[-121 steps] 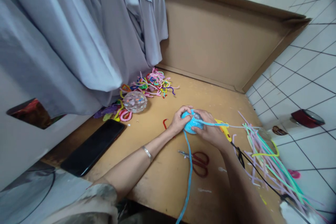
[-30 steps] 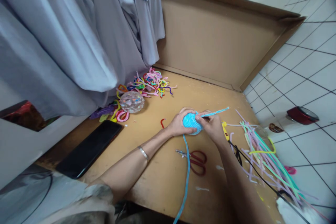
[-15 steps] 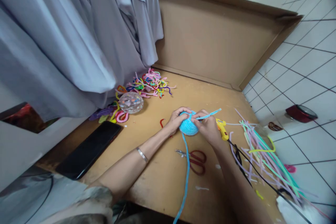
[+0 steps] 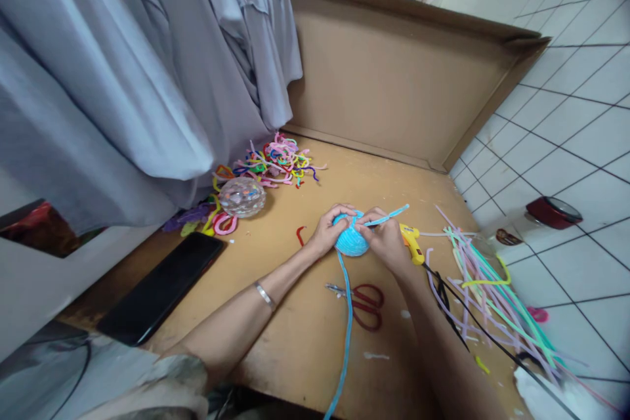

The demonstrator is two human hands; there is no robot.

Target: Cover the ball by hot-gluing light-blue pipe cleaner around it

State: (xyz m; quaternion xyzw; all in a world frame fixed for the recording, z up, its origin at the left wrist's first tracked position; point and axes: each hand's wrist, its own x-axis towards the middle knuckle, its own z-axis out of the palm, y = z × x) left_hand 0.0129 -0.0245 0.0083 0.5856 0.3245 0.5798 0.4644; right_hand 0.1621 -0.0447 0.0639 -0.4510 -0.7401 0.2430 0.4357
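1. Pinching the short blue cord end (image 4: 394, 212) between thumb and fingers, my right hand (image 4: 390, 244) presses at the top of the blue wrapped ball (image 4: 352, 241); the ball sits between my hands, over the middle of the table (image 4: 275, 354).
2. My left hand (image 4: 327, 231) curls around the ball's left side, thumb on top, fingers bent on the far side.
3. A moment ago the ball was turned with its rounded side up; now it is tipped so the top crossing shows, and the end angles off to the right. I take it that the end is now held down close to the wraps.
4. The long blue strand (image 4: 349, 315) drops from the ball to the near edge, lying across the red-handled scissors (image 4: 368, 307), so it could snag there.
5. Just right of my right hand, the yellow glue gun (image 4: 414, 246) and its black cable (image 4: 472, 305) crowd that side; beyond lie the pastel stems (image 4: 485, 275).
6. Left and far: a glass bowl (image 4: 243, 197) and a tangle of coloured pieces (image 4: 283, 159). Left and near: a black phone (image 4: 162, 289).
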